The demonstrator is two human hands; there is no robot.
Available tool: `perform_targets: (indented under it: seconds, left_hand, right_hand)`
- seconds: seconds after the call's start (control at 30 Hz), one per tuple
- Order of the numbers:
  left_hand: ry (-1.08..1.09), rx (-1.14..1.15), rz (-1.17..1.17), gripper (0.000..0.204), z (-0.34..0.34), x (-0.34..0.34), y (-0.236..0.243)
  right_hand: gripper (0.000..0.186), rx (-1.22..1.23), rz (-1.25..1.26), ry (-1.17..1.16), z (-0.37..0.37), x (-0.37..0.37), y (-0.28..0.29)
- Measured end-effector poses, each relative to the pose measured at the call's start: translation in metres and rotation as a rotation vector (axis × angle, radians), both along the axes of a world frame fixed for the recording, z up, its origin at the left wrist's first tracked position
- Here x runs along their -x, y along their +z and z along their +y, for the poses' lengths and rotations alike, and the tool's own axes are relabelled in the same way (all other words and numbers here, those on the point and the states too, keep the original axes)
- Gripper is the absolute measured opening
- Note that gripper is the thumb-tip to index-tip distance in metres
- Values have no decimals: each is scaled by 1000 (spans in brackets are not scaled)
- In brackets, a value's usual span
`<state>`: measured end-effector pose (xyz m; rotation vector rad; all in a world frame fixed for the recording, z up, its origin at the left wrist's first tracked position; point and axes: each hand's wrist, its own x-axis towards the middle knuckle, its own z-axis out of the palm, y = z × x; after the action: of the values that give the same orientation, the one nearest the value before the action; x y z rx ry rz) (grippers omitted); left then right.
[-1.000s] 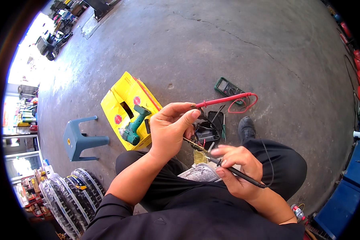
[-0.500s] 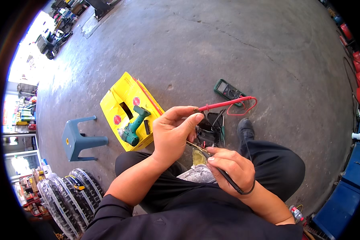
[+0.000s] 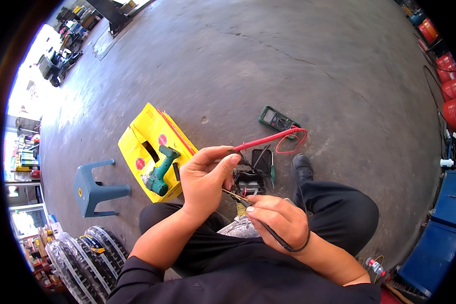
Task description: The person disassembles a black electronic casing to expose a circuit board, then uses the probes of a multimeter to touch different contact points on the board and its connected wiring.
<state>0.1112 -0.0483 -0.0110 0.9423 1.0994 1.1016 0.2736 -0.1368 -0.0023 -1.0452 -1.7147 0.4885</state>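
My left hand (image 3: 203, 185) is closed on the red probe (image 3: 262, 141) near its tip, with dark wire and a thin small part whose exact kind I cannot make out. Just below and right of it, my right hand (image 3: 277, 223) grips the black probe (image 3: 273, 234), its tip at that small part. The red probe's lead loops by the multimeter (image 3: 278, 122) on the floor ahead. Beneath my hands lie an opened black casing (image 3: 261, 162), a slim green-handled tool (image 3: 272, 175) and a silvery padded item (image 3: 233, 230) between my legs.
A yellow box (image 3: 137, 131) carries a green drill (image 3: 157, 177). A blue stool (image 3: 96, 190) and wrapped tires (image 3: 86, 256) are at left, a scooter (image 3: 55, 68) farther back. Red drums (image 3: 453, 111) and blue metal boxes (image 3: 438, 228) line the right side of the concrete floor (image 3: 339, 61).
My right hand has moved left toward my left hand, its fingers curling further round the black probe. The camera has shifted slightly, so the floor items appear lower and farther left.
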Motion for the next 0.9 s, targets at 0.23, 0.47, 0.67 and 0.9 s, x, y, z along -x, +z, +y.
perform_targets:
  seconds: [0.23, 0.47, 0.67, 0.9]
  left_hand:
    - [4, -3, 21, 17, 0, -2, 0]
    - [-9, -25, 52, 15, 0, -1, -2]
    - [-16, -45, 77, 16, 0, 0, -2]
    - [-8, -32, 60, 16, 0, 0, -2]
  right_hand:
    - [29, 12, -9, 21, -1, -3, 2]
    - [29, -15, -4, -10, -1, -1, -2]
    - [29, -14, -6, -10, -2, -1, -4]
    - [30, -5, 51, 7, -3, -4, 1]
